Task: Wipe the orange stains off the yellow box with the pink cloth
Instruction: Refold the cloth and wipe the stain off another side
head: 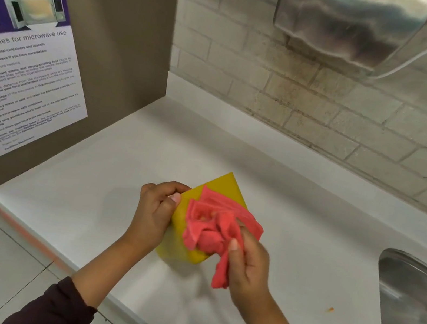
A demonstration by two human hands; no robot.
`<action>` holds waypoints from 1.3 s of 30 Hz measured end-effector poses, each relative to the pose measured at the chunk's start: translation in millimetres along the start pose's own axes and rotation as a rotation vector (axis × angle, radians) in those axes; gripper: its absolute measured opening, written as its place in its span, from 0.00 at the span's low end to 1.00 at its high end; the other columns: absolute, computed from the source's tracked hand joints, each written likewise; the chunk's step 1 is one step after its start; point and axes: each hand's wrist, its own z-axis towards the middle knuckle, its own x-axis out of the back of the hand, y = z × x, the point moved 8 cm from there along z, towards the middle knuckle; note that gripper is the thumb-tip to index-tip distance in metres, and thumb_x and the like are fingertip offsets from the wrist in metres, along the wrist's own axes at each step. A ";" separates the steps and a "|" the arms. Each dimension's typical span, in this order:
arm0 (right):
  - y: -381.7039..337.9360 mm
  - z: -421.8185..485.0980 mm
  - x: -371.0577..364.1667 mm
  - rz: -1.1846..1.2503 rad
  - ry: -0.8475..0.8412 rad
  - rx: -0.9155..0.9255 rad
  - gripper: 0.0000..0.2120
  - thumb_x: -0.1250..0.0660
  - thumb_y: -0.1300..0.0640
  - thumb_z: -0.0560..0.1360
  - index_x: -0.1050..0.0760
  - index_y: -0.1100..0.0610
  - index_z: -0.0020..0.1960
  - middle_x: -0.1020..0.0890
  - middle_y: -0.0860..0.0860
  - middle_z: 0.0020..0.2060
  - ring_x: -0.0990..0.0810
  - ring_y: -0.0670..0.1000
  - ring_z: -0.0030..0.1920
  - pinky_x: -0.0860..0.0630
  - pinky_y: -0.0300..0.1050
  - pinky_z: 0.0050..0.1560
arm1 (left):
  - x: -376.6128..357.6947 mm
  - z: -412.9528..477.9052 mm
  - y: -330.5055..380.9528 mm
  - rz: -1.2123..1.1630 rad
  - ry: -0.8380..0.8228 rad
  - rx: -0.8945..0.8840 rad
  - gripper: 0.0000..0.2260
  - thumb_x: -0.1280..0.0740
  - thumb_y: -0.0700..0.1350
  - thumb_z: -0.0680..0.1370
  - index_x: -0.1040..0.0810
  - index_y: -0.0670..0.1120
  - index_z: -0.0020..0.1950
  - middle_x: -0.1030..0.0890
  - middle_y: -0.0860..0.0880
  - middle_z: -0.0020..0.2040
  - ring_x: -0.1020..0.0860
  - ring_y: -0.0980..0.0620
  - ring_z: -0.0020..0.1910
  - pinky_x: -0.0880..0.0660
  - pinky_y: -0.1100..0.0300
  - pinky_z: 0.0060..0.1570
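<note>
Over the white countertop, just left of the steel sink, the left hand is curled closed around the left edge of the yellow box, thumb on the upper face and the other fingers wrapped behind it. The right hand is closed in a pinch on the pink cloth, thumb laid across a fold, with a loose tail of the cloth hanging below the fist. That cloth is soft and rumpled, with ribbed seams, bunched over most of the box's upper face, and faint orange specks show in its creases. What shows of the box is flat, smooth and mustard-yellow, with a sharp corner pointing away from the sink toward the wall; whether it rests on the counter or is lifted cannot be told. Dark sleeves cover both forearms. A small orange crumb lies on the counter beside the sink's rim. Behind the sink runs a pale brick-tile wall with a brushed-metal dispenser mounted on it, and far left of the sink a brown panel carries a printed microwave-use notice.
</note>
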 end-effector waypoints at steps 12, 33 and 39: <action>-9.6 3.8 -22.8 0.155 0.141 -0.140 0.12 0.46 0.45 0.77 0.26 0.48 0.46 0.22 0.47 0.36 0.22 0.50 0.38 0.24 0.52 0.41 | 1.7 -2.1 -0.5 0.012 0.033 0.045 0.16 0.48 0.57 0.72 0.20 0.58 0.40 0.17 0.44 0.39 0.22 0.37 0.45 0.33 0.28 0.52; 80.9 -62.5 3.7 1.405 0.340 -1.013 0.22 0.45 0.46 0.79 0.24 0.60 0.60 0.19 0.55 0.57 0.20 0.55 0.57 0.26 0.59 0.57 | 58.9 -29.8 -27.6 -0.231 -0.112 0.399 0.15 0.47 0.47 0.74 0.23 0.47 0.52 0.15 0.53 0.47 0.21 0.50 0.55 0.28 0.51 0.57; 77.1 -44.9 -0.9 1.437 0.268 -0.871 0.24 0.46 0.43 0.80 0.35 0.55 0.71 0.22 0.51 0.61 0.30 0.50 0.67 0.33 0.52 0.68 | 73.9 -45.4 -24.7 0.011 -0.321 0.568 0.42 0.33 0.78 0.42 0.23 0.56 0.49 0.16 0.57 0.45 0.18 0.55 0.45 0.24 0.61 0.40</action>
